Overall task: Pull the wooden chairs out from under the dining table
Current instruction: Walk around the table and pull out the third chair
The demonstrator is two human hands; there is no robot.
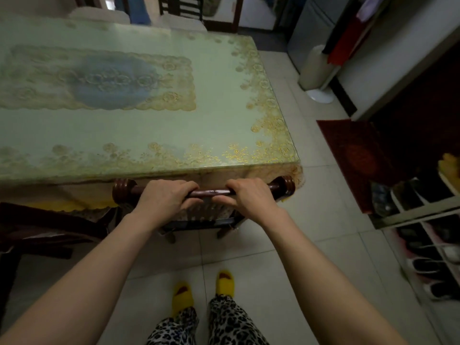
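Here both hands, left hand (pixel 165 196) and right hand (pixel 246 196), wrap the chair (pixel 211 193) top rail, grip pinching it; the chair sits tucked against the counter (pixel 224 115) edge. A crooked pull might snag the tablecloth (pixel 297 176) overhang.

Dim indoor scene with a greenish cast. Soft daylight glares off the glass top of the dining table (pixel 139 125). Right side and left corners sink into shadow. Slight overall blur; wide-angle lens bends the edges
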